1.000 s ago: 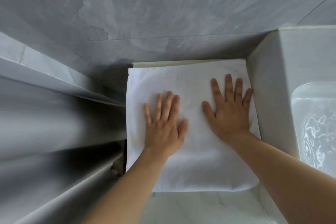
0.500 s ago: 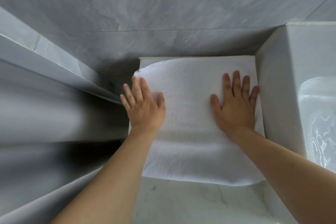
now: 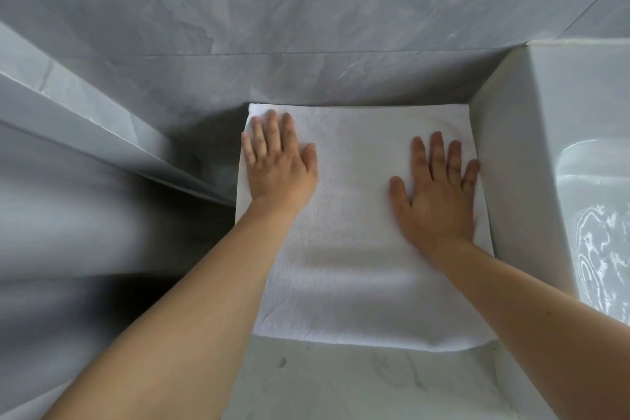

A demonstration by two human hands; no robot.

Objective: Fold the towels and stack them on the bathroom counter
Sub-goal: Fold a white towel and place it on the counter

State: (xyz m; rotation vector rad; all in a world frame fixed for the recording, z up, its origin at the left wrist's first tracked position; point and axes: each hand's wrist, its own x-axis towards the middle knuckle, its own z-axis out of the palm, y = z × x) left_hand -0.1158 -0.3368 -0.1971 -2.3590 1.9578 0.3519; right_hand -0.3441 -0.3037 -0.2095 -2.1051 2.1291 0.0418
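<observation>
A folded white towel (image 3: 358, 249) lies flat on the pale marble counter (image 3: 358, 385), pushed into the corner against the grey wall. My left hand (image 3: 278, 164) presses flat on the towel's far left corner, fingers straight. On the towel's right side my right hand (image 3: 438, 194) rests flat with its fingers spread, close to the basin's side wall. Both palms face down and neither hand grips the cloth.
A white raised basin (image 3: 531, 181) stands directly right of the towel, with water (image 3: 603, 242) in its bowl. A grey tiled wall (image 3: 306, 27) closes the back. A grey ledge (image 3: 102, 136) runs along the left, with a dark gap beside the counter.
My left hand has slid from the towel's middle out to its far left corner. The right hand has stayed on the right side. The towel now reaches the back wall.
</observation>
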